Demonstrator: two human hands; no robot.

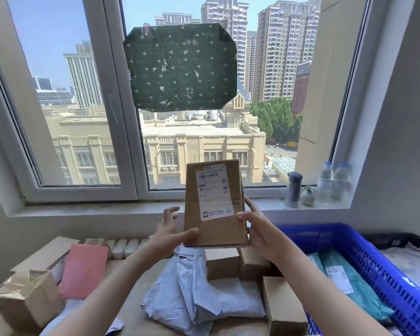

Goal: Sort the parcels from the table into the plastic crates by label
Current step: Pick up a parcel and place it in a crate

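Beyond the white-framed window [121,141] lie tower blocks and a pale stone building under a bright sky, and a dark green patterned sheet [180,66] is stuck to the glass. On the windowsill [131,207] at the right stand a grey flask [294,187], a small white vase [307,196] and two clear plastic bottles [335,180]. Below it, the person holds a cardboard box [215,229] up in front of the window, upright, well above the table [243,329], with its white shipping label [214,190] facing the camera. The left hand [170,231] grasps the box at its lower left corner, thumb pressed on the front face; the other fingers are spread near the left edge, and whether they touch the box cannot be told. The right hand [260,229] grips the lower right edge, thumb lying across the front and fingers wrapped behind. Parcels crowd the table underneath: a heap of grey-white poly mailers [204,299] in the middle, small brown boxes [222,263] just beside them, a longer brown box [284,304] to the right, a pink mailer [83,270] at the left and a crumpled taped box [27,299] in the near left corner. At the right stands a blue plastic crate [374,263] with teal mailers [349,282] lying in it.
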